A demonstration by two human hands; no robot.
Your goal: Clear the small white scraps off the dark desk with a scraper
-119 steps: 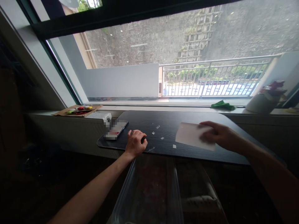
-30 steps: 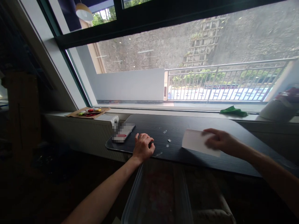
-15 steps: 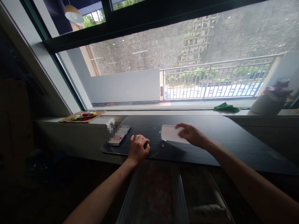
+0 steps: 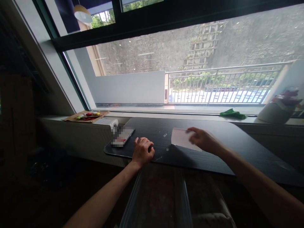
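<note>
A white card [image 4: 181,138] lies tilted on the black tabletop [image 4: 237,139], and my right hand [image 4: 203,140] grips its right side with curled fingers. Small white paper scraps [image 4: 165,135] lie just left of the card. My left hand [image 4: 142,152] rests curled at the table's front edge over a small dark thing I cannot make out. A clear plastic bin [image 4: 156,199] stands below the table edge, under both hands.
A phone [image 4: 123,136] lies at the table's left end, beside a white device [image 4: 106,121]. On the windowsill are a cardboard piece with coloured items [image 4: 86,115], a green cloth [image 4: 232,113] and a pot [image 4: 275,112].
My right hand slid the white card leftward across the table toward the scraps; several scraps are now hidden by it. My left hand stayed at the front edge.
</note>
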